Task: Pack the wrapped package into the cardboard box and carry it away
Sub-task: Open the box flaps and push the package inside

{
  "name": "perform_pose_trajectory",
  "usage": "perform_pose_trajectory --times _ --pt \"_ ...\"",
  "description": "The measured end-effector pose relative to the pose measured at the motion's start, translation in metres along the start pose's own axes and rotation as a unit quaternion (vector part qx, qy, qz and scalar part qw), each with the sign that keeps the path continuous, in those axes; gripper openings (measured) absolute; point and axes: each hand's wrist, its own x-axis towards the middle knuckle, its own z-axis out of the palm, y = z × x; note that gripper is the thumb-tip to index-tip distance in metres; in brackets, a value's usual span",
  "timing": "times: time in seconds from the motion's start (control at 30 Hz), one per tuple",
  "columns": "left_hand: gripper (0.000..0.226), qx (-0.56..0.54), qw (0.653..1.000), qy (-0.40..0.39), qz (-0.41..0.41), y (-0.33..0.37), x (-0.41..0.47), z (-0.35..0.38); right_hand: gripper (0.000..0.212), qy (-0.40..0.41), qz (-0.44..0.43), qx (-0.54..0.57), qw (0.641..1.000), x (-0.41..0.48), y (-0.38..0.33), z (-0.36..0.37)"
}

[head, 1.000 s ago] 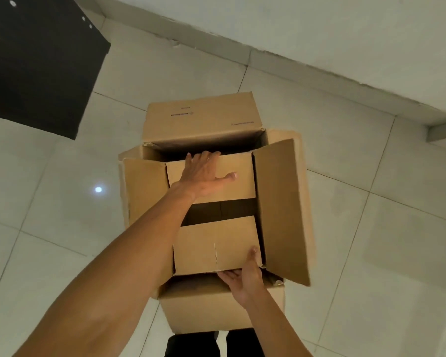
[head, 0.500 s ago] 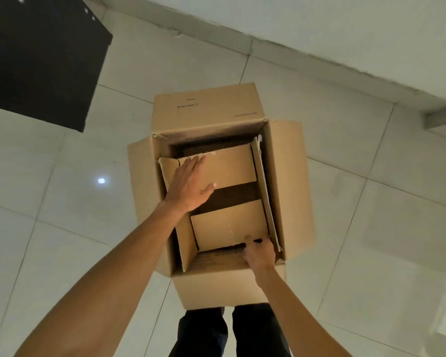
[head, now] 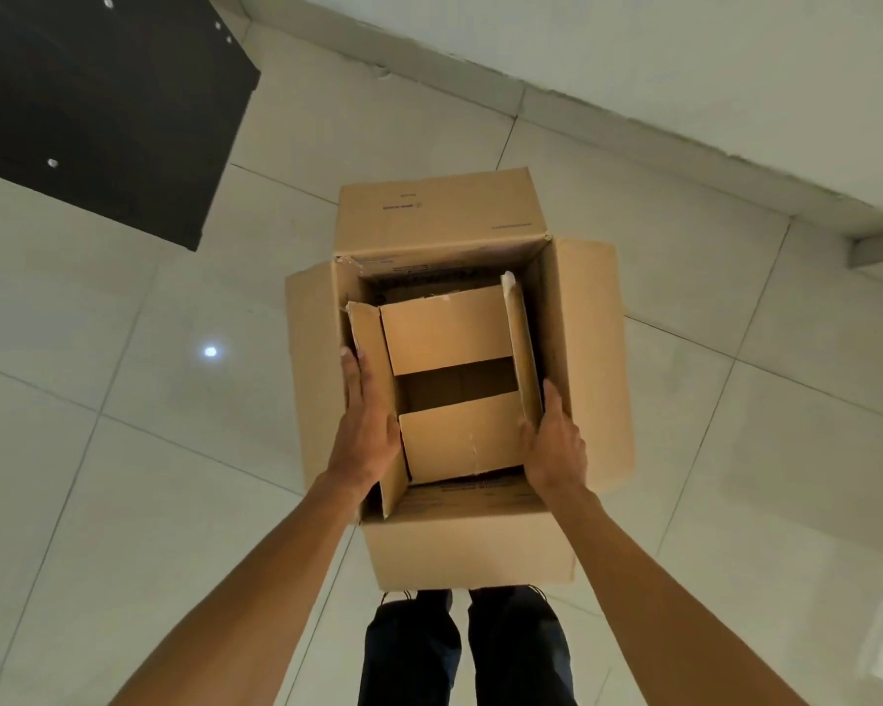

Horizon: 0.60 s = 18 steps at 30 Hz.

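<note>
A large cardboard box [head: 593,359] stands on the tiled floor in front of me with its outer flaps spread open. Inside it sits a smaller cardboard box [head: 444,328], its two top flaps folded down with a dark gap [head: 455,383] between them. My left hand [head: 365,430] lies flat against that inner box's left side flap. My right hand [head: 554,443] presses on its right side flap, so the inner box is held between both hands. No wrapped package shows; what the inner box contains is hidden.
A black panel [head: 98,104] fills the upper left. A white wall with a skirting strip [head: 633,109] runs across the top right. My legs [head: 460,649] stand just behind the big box. Glossy floor tiles [head: 174,450] surround it.
The inner box has sunk into the big box. My left hand left its top flap for the left side; my right hand went from the near edge to the right side.
</note>
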Motion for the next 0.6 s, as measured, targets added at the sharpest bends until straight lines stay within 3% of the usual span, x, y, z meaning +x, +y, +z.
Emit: perform_pose_trajectory --times 0.13,0.43,0.6 --pt "0.105 0.007 1.0 -0.006 0.025 0.009 0.003 0.0 0.06 -0.014 -0.066 -0.058 0.996 -0.001 0.001 0.006" --pt "0.116 0.08 0.995 -0.029 0.058 0.035 0.044 0.006 0.064 -0.02 -0.065 -0.092 0.993 -0.003 -0.01 0.016" --pt "0.105 0.087 0.98 -0.176 0.034 0.03 0.041 0.03 0.058 -0.04 -0.133 -0.065 0.988 -0.003 -0.007 0.034"
